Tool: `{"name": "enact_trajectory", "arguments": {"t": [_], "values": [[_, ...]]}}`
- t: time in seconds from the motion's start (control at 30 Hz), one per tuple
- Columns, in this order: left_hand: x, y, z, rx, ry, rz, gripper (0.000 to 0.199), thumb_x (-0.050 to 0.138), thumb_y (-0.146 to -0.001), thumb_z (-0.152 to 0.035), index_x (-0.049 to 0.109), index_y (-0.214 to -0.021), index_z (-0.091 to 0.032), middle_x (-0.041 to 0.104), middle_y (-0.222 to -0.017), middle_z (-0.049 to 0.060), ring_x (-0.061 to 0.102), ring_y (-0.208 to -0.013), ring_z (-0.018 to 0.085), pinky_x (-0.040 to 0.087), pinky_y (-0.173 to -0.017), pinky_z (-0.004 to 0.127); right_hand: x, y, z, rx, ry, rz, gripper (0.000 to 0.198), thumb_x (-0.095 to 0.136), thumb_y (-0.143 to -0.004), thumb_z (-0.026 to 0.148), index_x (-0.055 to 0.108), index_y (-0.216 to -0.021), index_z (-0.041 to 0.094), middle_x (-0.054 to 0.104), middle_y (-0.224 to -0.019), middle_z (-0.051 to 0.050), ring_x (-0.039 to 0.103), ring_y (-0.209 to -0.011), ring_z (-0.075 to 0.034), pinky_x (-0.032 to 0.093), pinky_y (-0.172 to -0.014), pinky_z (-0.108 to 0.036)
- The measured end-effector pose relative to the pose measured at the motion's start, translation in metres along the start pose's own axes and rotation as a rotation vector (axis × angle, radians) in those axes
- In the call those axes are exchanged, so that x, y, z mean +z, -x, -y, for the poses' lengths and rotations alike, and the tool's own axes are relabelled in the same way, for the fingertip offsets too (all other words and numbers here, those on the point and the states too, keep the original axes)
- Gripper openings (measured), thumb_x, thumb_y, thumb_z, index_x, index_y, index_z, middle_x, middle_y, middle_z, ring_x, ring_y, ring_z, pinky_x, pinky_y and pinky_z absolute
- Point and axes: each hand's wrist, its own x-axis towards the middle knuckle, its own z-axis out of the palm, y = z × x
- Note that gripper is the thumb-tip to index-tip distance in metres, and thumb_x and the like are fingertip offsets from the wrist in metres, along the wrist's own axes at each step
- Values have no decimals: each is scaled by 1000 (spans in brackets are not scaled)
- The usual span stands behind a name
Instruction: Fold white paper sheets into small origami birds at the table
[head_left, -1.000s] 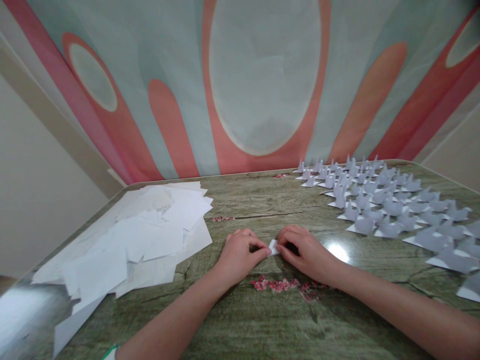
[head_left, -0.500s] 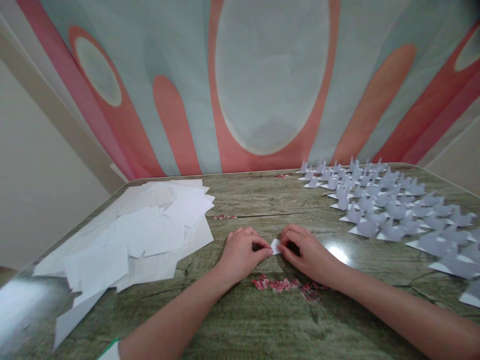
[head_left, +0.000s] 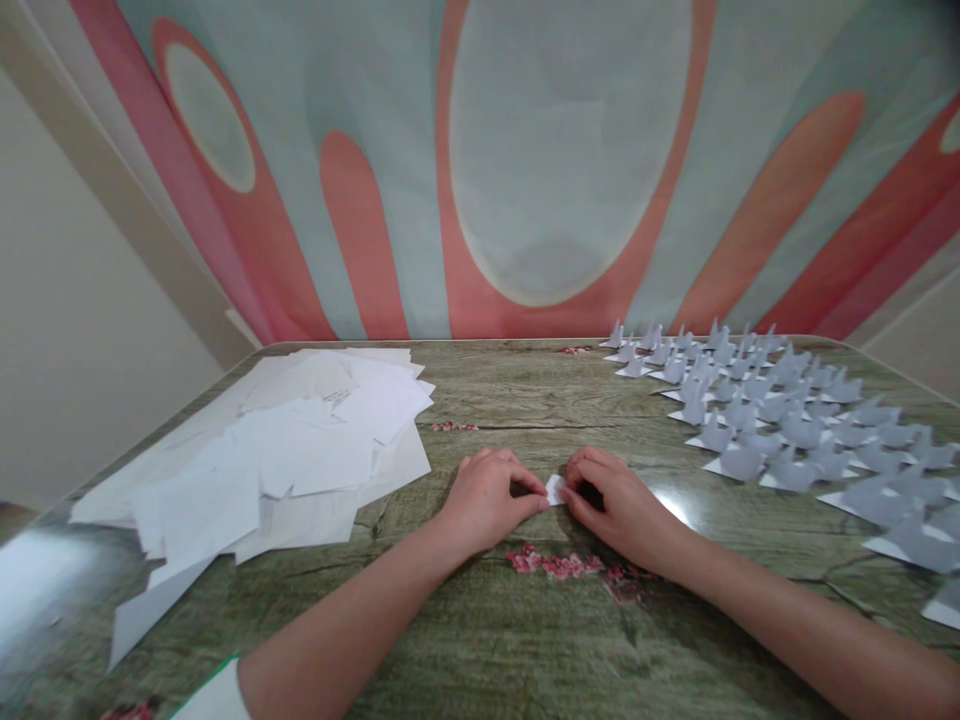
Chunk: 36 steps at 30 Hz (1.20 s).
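Observation:
A small piece of folded white paper is held low over the middle of the wood-patterned table. Its left edge is pinched between the thumb and forefinger of my left hand. From the other side, my right hand grips it with thumb and fingertips, the fingers curled. Much of the paper is covered by my fingers, so its exact fold cannot be made out.
Loose white paper sheets lie in a spread heap on the left. Rows of folded white paper birds stand along the right. A patterned wall hanging rises behind the table, which carries printed pink flowers.
The camera view has tilted and shifted slightly. Both hands keep their pinch on the paper, with hardly any movement between them.

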Motion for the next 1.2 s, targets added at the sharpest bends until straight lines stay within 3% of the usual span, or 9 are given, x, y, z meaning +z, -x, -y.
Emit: {"name": "enact_trajectory", "arguments": {"t": [0.23,0.37,0.43,0.53,0.67,0.8,1.2], "values": [[2,1,0,11,-10,-5,14,65,-73,-38,71,-81,-28,63,-84,0,53,-87,20,37,-80,31,2,0,0,-8,16,-3,10,52,-78,16,48,-70,20,54,-78,-2,51,-76,-17,39,-69,-32],[-16,8,-9,120,-23,90,16,57,-80,-33,68,-91,-26,63,-91,0,55,-88,18,38,-81,31,3,0,-1,-10,18,-17,11,53,-78,15,47,-70,20,54,-78,-3,51,-75,-17,40,-70,-32],[-28,14,-18,210,-92,163,20,51,-85,-28,65,-98,-25,62,-97,1,53,-93,18,38,-84,32,3,0,0,-10,12,-20,11,53,-78,15,47,-70,20,54,-78,-3,51,-75,-17,40,-70,-32],[-35,26,-31,244,-280,90,23,44,-88,-23,60,-105,-23,60,-105,4,50,-101,21,35,-88,37,3,0,1,-10,2,-21,9,53,-78,14,49,-71,20,54,-78,-3,50,-75,-17,40,-70,-33],[-16,38,-35,330,-433,76,32,47,-87,-31,51,-116,-18,56,-114,6,45,-110,23,32,-94,39,3,-1,0,-16,-2,-30,8,53,-77,14,51,-72,20,54,-78,-2,50,-75,-17,40,-70,-33],[4,43,-31,319,-486,34,42,45,-87,-41,48,-121,-15,54,-121,8,43,-112,25,28,-97,41,2,-1,0,-17,-10,-38,9,53,-77,13,51,-71,20,54,-78,-2,51,-76,-17,40,-71,-33],[8,43,-28,337,-459,22,45,48,-85,-45,49,-119,-14,56,-114,8,46,-108,24,33,-94,40,2,0,-1,5,-22,-25,7,54,-77,15,50,-73,20,55,-79,-2,51,-75,-17,40,-70,-32]]}}
